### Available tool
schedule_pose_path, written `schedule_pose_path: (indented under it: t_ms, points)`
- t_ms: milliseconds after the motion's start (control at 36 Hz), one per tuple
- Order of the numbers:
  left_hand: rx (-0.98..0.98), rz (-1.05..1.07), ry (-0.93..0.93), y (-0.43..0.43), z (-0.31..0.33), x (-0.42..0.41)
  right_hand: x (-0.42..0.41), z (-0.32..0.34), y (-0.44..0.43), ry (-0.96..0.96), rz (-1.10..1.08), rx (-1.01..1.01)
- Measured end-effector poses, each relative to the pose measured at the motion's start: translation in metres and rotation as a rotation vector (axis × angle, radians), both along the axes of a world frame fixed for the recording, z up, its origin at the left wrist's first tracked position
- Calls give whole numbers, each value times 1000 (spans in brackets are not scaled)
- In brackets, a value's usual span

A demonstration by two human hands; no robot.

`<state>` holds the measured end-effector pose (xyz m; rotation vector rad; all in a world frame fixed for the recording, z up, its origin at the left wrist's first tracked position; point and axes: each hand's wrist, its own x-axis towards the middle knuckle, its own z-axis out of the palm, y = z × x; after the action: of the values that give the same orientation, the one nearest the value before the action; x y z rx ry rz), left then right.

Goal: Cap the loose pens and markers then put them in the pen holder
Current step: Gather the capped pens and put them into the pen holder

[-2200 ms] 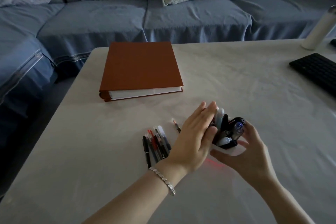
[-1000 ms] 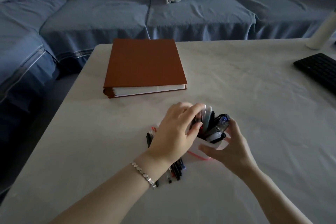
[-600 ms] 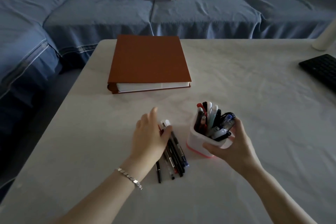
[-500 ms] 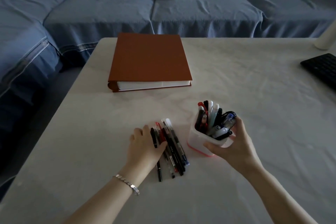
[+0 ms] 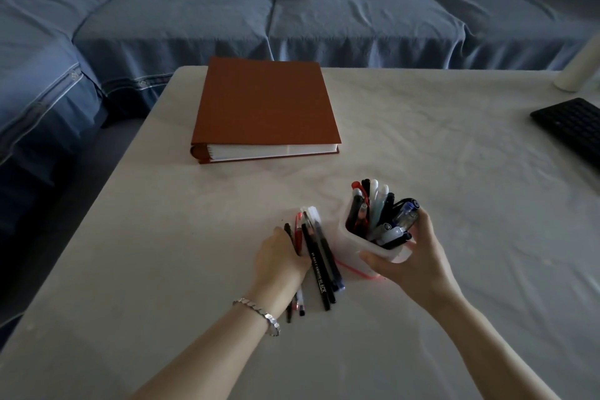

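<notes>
- The left hand (image 5: 279, 258) curls round loose pens (image 5: 319, 258) on the table (image 5: 181, 269), left of the pen holder (image 5: 365, 248).
- The right hand (image 5: 414, 258) grips it.
- Pens look light, stiff, slippery; grab middles.

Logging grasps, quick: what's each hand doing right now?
Left hand: fingers curled round the loose pens.
Right hand: holding the pen holder.
</notes>
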<state>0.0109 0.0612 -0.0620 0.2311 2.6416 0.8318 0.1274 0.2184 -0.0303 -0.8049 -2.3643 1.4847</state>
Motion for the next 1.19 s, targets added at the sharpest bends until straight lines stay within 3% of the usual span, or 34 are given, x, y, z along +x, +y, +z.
schedule_pose_path:
  t_ms: [139, 306, 417, 500, 639, 778, 889, 1000, 1083, 1194]
  points:
    - [108, 54, -88, -9, 3, -6, 0, -1, 0, -8, 9, -2]
    - [741, 180, -59, -10, 52, -4, 0, -2, 0, -12, 1, 3]
    - [1228, 35, -131, -1, 97, 1, 1, -1, -1, -5, 3, -1]
    - [1392, -121, -113, 11, 115, 7, 0, 0, -2, -1, 0, -4]
    - [1383, -146, -10, 41, 106, 17, 0, -1, -2, 18, -1, 9]
    - [1339, -59, -89, 56, 84, 26, 1, -4, 0, 10, 0, 4]
    - [1419, 79, -223, 60, 78, 27, 1, -7, 0, 9, -16, 14]
    - [1360, 38, -312, 58, 73, 31, 0, -6, -2, 20, -18, -7]
    - [1252, -64, -157, 52, 77, 26, 0, -4, -1, 25, -3, 2]
    - [1005, -328, 293, 42, 76, 13, 0, -6, -1, 24, -4, 8]
